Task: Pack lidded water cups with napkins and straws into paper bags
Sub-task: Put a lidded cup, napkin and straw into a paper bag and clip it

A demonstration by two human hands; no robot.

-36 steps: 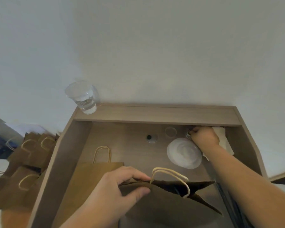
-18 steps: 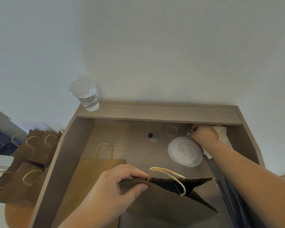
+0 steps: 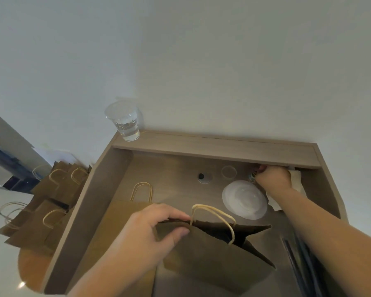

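A brown paper bag stands open in the front middle of the desk recess. My left hand pinches its near-left rim by the handle and holds the mouth apart. My right hand reaches to the back right corner under the shelf, beside a pile of white napkins. Its fingers are curled at a small glinting clear object, and I cannot tell whether they grip it. A stack of clear dome lids lies just left of that wrist. A clear cup of water without a lid stands on the shelf's left end.
A flat paper bag lies under my left wrist. Dark straws lie along the right side. A small clear disc and a black knob sit at the back. Several paper bags stand left of the wooden desk.
The view has tilted slightly, and my right hand has pushed a little further back under the shelf. My left hand keeps its hold on the bag's rim.
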